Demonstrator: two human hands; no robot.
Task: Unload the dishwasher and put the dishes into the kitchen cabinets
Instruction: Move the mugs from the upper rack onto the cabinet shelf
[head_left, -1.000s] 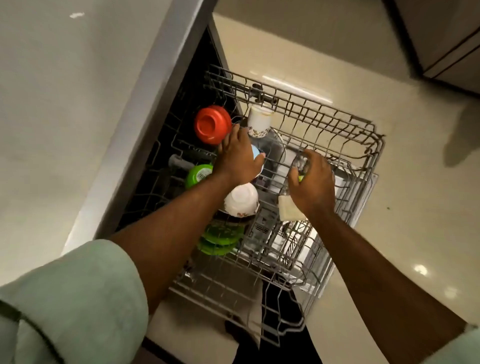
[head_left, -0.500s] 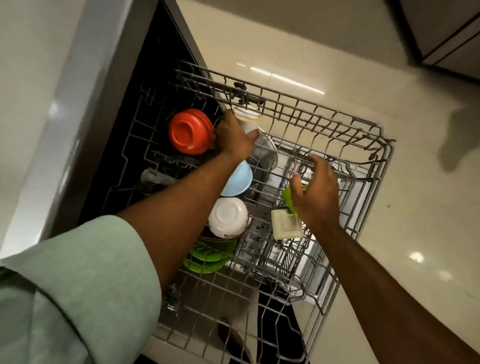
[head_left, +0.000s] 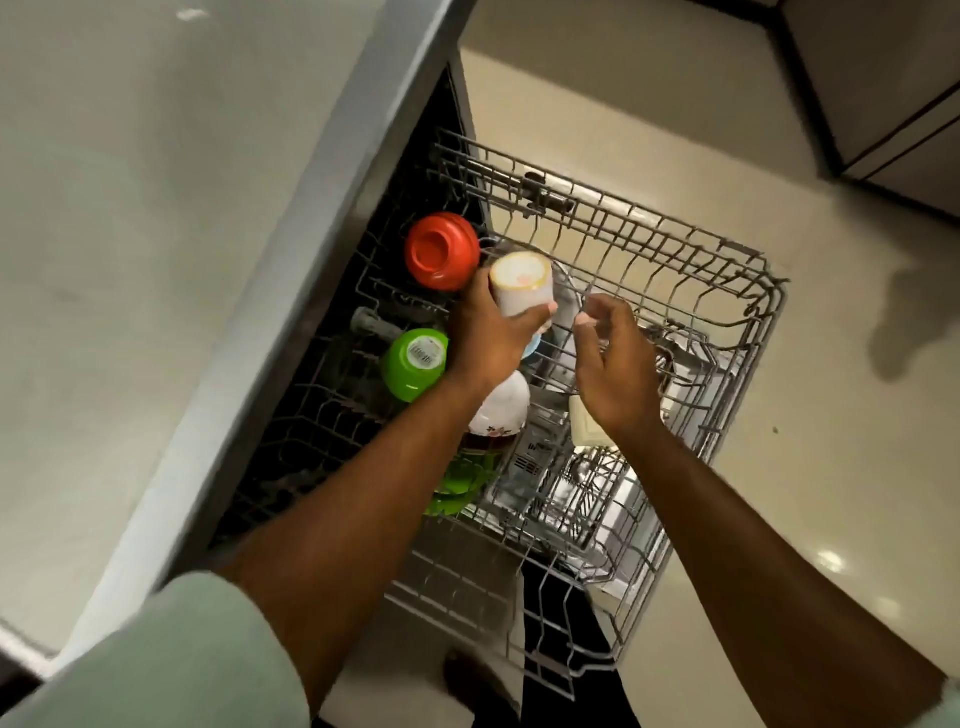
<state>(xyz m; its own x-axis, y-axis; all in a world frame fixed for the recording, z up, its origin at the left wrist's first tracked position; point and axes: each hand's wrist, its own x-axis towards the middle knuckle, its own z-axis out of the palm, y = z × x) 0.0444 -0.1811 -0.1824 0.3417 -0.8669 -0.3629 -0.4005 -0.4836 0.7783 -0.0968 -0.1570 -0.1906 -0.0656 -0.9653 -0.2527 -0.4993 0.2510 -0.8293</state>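
Observation:
The upper dishwasher rack (head_left: 675, 244) is pulled out over the floor. My left hand (head_left: 485, 338) grips a white cup with a yellow-orange rim (head_left: 521, 285), lifted clear of the rack and tilted with its mouth toward me. My right hand (head_left: 618, 364) is just right of the cup; its thumb and forefinger pinch the rim of a clear glass (head_left: 563, 306) standing in the rack. Upside down in the rack are a red bowl (head_left: 441, 249), a green bowl (head_left: 415, 364) and a white flowered bowl (head_left: 501, 410). A blue bowl (head_left: 532, 345) peeks out under my left hand.
Green plates (head_left: 460, 483) and a cream square container (head_left: 587, 428) sit further forward in the rack, above a cutlery basket (head_left: 566, 488). A pale countertop (head_left: 130, 208) overhangs the dishwasher on the left. Cabinet fronts (head_left: 883, 78) stand at the far right across the tiled floor.
My left hand closed round the white cup and lifted it out of the rack. My right hand left the green item by the cream container and moved left to the clear glass.

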